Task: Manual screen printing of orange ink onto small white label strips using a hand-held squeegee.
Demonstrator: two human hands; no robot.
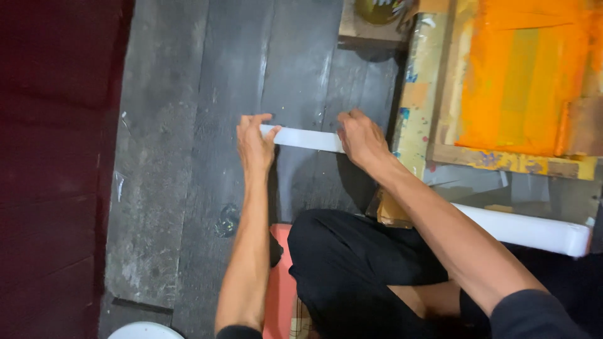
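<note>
Your left hand (254, 145) and right hand (361, 139) both press on a white strip (303, 138) lying flat on the dark floor (169, 157). The left fingers curl over the strip's left end; the right hand covers its right part, fingers closed down on it. The strip's long axis runs left to right, dipping slightly toward the right.

Just right of your right hand stands a wooden frame (502, 160), its screen smeared orange, its border patched with yellowish tape flecked with blue and red. A brown packet (391, 215) sits under your right forearm, beside your black-clad knee (339, 251). A long white bar (534, 229) lies behind that arm.

Left of the strip the floor is open as far as the dark red wall (56, 157). A white rim (144, 330) shows at the bottom edge.
</note>
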